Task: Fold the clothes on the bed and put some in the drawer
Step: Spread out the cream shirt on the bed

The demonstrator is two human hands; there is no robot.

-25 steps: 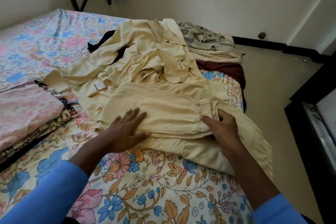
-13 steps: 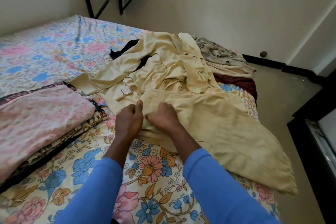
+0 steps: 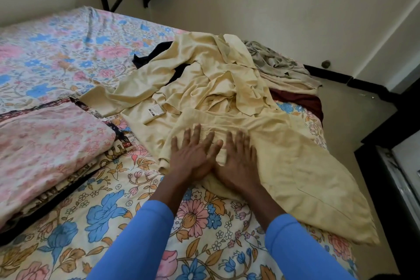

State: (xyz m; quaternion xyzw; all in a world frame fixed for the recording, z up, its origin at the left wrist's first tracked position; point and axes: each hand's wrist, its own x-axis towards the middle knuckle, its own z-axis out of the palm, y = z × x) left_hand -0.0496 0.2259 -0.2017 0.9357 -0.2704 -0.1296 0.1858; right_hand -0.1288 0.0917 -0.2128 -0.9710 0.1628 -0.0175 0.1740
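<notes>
Head view shows your left grip (image 3: 193, 159) and right grip (image 3: 239, 163) just beside each other, both released, fingers straight and spread, pressing flat on the cream garment (image 3: 302, 173). It lies on the bed (image 3: 109, 211) near the right edge, touching a rumpled cream pile (image 3: 216, 79). A folded stack (image 3: 45, 143) sits at left; grey cloth (image 3: 272, 63) and maroon cloth (image 3: 300, 100) lie beyond.

Cream garment (image 3: 227, 88), crumpled, near part flat, lies on the bed (image 3: 68, 52). Folded pink stack (image 3: 45, 143) to its left. Grey garment (image 3: 272, 61) and maroon garment (image 3: 297, 100) bunched beyond it.
</notes>
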